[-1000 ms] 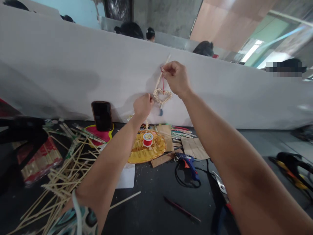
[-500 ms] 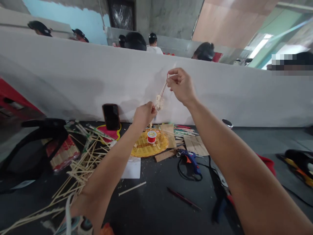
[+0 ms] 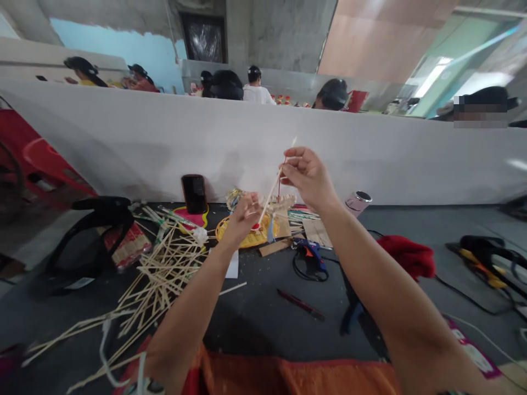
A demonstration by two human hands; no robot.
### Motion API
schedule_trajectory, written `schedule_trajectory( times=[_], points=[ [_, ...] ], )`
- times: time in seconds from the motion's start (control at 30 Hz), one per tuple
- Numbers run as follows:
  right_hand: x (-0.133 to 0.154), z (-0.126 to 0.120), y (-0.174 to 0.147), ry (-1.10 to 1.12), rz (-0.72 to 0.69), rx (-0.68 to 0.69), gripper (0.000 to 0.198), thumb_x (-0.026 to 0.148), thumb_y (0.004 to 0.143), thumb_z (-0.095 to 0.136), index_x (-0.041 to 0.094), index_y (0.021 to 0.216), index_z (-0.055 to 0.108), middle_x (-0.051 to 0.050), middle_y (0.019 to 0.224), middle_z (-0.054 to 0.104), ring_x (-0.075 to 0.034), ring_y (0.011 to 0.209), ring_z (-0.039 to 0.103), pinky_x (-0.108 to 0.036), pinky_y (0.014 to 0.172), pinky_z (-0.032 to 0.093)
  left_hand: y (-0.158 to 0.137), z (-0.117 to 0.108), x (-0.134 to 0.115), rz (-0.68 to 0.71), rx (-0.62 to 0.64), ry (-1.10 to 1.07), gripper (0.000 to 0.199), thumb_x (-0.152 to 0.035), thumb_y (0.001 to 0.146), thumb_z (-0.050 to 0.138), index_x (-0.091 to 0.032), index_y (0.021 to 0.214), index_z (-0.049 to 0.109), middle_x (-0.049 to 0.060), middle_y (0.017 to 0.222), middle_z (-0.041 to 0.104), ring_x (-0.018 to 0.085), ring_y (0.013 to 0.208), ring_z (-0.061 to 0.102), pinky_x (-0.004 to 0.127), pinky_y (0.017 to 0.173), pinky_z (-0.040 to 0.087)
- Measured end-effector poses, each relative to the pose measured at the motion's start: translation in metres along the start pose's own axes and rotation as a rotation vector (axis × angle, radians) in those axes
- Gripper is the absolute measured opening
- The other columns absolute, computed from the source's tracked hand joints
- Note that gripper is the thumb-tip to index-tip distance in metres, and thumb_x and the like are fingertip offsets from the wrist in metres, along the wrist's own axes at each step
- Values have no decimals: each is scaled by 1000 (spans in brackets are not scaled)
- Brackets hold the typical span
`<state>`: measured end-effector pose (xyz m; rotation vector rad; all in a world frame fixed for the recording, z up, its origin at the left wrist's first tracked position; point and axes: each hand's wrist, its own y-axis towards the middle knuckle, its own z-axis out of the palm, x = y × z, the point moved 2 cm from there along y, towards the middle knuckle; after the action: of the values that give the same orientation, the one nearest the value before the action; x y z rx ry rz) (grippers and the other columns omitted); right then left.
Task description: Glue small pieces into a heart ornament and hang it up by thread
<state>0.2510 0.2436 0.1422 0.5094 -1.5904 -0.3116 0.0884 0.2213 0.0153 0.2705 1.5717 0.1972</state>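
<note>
My right hand (image 3: 308, 178) is raised in front of the white partition, its fingers pinched on a thin pale wooden stick (image 3: 272, 193). A red cord (image 3: 279, 189) hangs from the same fingers. Below it dangles a pale, ridged ornament (image 3: 283, 204), its details blurred, with a blue-grey tassel (image 3: 270, 227) underneath. To the left, near the stick's lower end, my left hand (image 3: 244, 216) has loosely bent, parted fingers and no visible grip on anything. Behind the hands lies a yellow woven tray (image 3: 247, 239), with a red thread spool (image 3: 255, 226) partly hidden on it.
Loose sticks (image 3: 164, 274) spread across the left side. A phone (image 3: 194, 193) leans against the partition (image 3: 144, 142). A blue glue gun (image 3: 310, 252), a dark pen (image 3: 300, 304), a red cloth (image 3: 405, 255) and a pink cylinder (image 3: 358, 203) are at centre and right. People sit beyond the partition.
Both hands have come lower in the picture as the view shifted. My left fingers have come away from the pale ornament, which now hangs on the red cord.
</note>
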Motion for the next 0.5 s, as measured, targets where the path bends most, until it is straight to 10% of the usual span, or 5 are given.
schedule_trajectory(
  times=[0.2,0.5],
  points=[
    [-14,17,-65,132,144,53,24,30,80,70,27,100,57,2,82,63,-13,76,61,-29,69,52,-40,6,-20,-27,279,-169,56,-33,70,76,-25,123,59,8,118,64,21,104,62,31,83,53],
    [-41,20,-125,254,247,86,26,26,79,66,29,104,59,1,89,63,-16,79,60,-31,70,53,-76,12,-5,-130,325,-63,25,-40,77,70,-21,94,70,1,79,65,14,68,59,29,68,51]
  ],
)
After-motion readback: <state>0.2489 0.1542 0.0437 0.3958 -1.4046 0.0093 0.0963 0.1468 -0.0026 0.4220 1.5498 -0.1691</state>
